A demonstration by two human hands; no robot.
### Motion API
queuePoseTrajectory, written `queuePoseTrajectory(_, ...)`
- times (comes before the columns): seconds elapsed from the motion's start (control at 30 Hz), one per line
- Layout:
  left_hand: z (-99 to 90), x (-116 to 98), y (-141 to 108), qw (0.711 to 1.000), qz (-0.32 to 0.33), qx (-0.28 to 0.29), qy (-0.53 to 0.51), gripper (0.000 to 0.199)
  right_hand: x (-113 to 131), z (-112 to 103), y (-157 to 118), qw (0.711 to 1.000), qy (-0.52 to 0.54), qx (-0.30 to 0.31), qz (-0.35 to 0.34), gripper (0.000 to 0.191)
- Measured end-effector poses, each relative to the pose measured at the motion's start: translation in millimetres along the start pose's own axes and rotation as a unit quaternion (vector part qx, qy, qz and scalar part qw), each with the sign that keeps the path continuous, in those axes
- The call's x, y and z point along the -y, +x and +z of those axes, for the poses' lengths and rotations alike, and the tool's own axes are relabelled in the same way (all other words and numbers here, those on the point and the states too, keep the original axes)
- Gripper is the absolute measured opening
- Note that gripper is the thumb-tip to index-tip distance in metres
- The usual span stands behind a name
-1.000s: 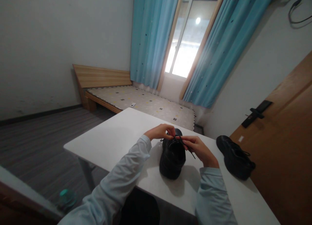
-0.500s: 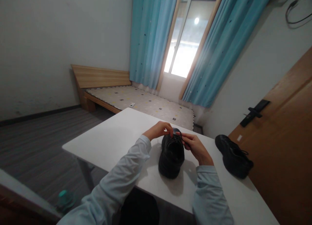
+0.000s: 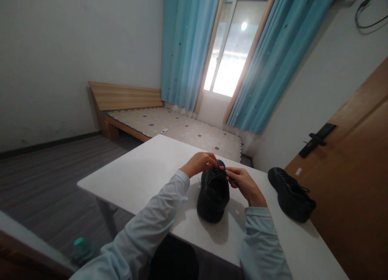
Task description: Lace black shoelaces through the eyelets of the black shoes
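Note:
A black shoe [image 3: 214, 201] stands upright on the white table [image 3: 130, 172], its heel towards me and its toe pointing away. My left hand [image 3: 200, 163] is at the front left of the lacing, its thumb and fingertips pinched on the shoelace. From the right side, my right hand [image 3: 245, 183] also pinches the black lace between closed fingers. The fingertips of both hands come close together over the shoe's upper. The lace itself is thin and dark, hard to follow against the shoe.
A second black shoe [image 3: 292, 196] with a loop of lace lies at the table's right edge, beside a wooden door [image 3: 357, 183]. Beyond the table is a bed [image 3: 182, 126] with a small white object [image 3: 164, 131] on it. A green-capped bottle [image 3: 79, 243] stands low on the left.
My left hand has shifted slightly right along the lacing, bringing its fingertips nearer to those of my right hand. The right hand and both shoes are nearly unmoved.

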State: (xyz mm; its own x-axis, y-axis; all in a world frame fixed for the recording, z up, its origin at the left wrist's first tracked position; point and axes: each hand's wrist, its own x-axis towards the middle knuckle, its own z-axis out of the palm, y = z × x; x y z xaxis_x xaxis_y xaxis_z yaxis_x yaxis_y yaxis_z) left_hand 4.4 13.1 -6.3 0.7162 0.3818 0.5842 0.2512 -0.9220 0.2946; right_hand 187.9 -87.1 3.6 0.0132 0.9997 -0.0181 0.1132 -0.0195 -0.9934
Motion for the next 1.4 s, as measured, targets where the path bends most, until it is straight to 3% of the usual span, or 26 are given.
queuePoseTrajectory(0.23,-0.9,-4.5,-0.6,0.999,-0.021,-0.008,0.03,0.02,0.2,0.5,0.6,1.0,-0.019,-0.015,0.014,0.053)
queuePoseTrajectory(0.5,2.4,-7.5,1.2,0.998,-0.03,-0.051,-0.012,0.013,1.7,-1.9,-1.3,0.995,-0.098,-0.013,-0.031,0.046)
queuePoseTrajectory(0.7,3.6,-16.4,5.6,0.987,-0.105,-0.054,-0.11,0.013,9.9,1.6,-4.7,0.983,-0.169,-0.019,-0.065,0.044)
queuePoseTrajectory(0.93,10.3,-19.1,5.5,0.947,-0.216,0.006,-0.238,0.021,5.0,2.3,-2.2,0.969,-0.211,-0.016,-0.127,0.033)
queuePoseTrajectory(1.4,15.5,-17.9,4.1,0.865,-0.251,0.039,-0.434,0.016,-0.4,-2.8,-0.6,0.944,-0.287,-0.045,-0.154,0.027)
